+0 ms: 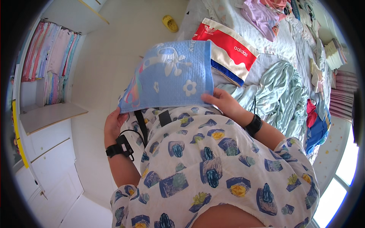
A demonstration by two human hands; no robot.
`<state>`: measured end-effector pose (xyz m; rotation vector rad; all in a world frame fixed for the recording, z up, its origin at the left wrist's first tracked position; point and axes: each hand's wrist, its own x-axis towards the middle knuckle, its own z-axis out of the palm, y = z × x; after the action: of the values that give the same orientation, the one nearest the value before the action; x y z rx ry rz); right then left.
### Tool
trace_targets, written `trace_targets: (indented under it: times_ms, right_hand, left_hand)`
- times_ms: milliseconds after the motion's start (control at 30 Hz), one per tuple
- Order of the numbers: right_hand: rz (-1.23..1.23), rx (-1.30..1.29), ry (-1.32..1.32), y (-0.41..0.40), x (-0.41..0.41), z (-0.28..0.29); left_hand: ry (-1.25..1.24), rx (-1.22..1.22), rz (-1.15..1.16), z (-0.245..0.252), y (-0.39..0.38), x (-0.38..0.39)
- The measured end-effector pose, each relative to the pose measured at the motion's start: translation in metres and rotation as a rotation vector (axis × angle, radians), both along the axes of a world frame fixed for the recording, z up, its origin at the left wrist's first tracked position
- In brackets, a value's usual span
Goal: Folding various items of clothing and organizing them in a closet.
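A blue towel point(174, 77) with white flower and cartoon patterns is spread in front of me, partly over the bed's edge. My left hand point(115, 121) pinches its lower left corner between thumb and fingers. At the lower right corner, my right hand point(223, 101) grips the edge, its fingers partly behind the cloth. A folded red, cream and blue Adidas cloth point(235, 51) lies on the bed, partly covered by the towel's right side. Beside my right forearm is a crumpled pale green cloth point(281, 91).
The bed point(261, 67) holds a lilac garment point(261, 17), a red cloth point(311, 114) and a blue garment point(319, 132). On the floor lies a yellow clog point(170, 23). At left, an open wardrobe holds upright folded clothes point(58, 48) above a lowered door panel point(52, 115).
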<state>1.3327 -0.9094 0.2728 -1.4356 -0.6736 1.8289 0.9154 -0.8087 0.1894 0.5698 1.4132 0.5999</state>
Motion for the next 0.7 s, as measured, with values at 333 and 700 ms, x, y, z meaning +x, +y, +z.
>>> trace_targets:
  times_ms: [333, 700]
  right_hand:
    - [-0.370, 0.365, -0.430, 0.051, 0.036, 0.048]
    - [-0.397, 0.533, 0.000, 0.061, 0.067, 0.070]
  left_hand:
    - [-0.003, 0.414, 0.280, 0.069, 0.027, 0.018]
    - [0.069, 0.550, 0.298, 0.119, 0.050, 0.052]
